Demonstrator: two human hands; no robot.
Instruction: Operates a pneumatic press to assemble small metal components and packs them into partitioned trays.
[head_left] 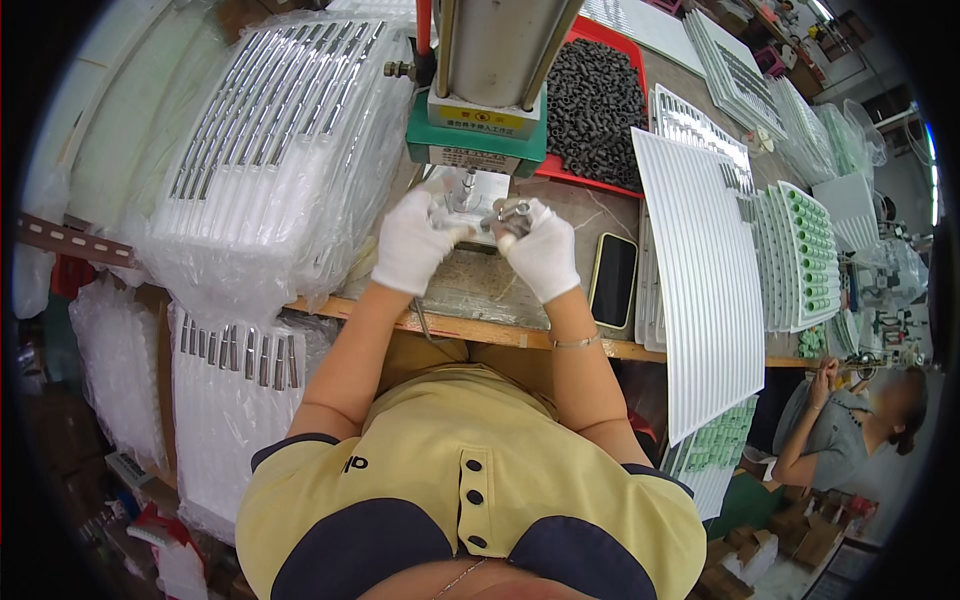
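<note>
Both of my hands wear white gloves and work below the green head of a bench press (477, 132). My right hand (542, 250) closes its fingers round a short shiny metal tube (516, 212), whose round end shows. Just to the left, my left hand (412, 242) reaches in beside the press's upright metal post (468, 186). Its fingertips are smeared by motion, so whether they hold anything is unclear. The fingers of both hands are close together over the press's metal base plate (490, 186).
A red tray (641, 80) of small black sleeves stands behind my right hand. A phone (613, 281) lies to its right, near white ribbed trays (700, 290). Plastic-wrapped trays of metal tubes (270, 110) are at left. Another person (840, 430) sits at far right.
</note>
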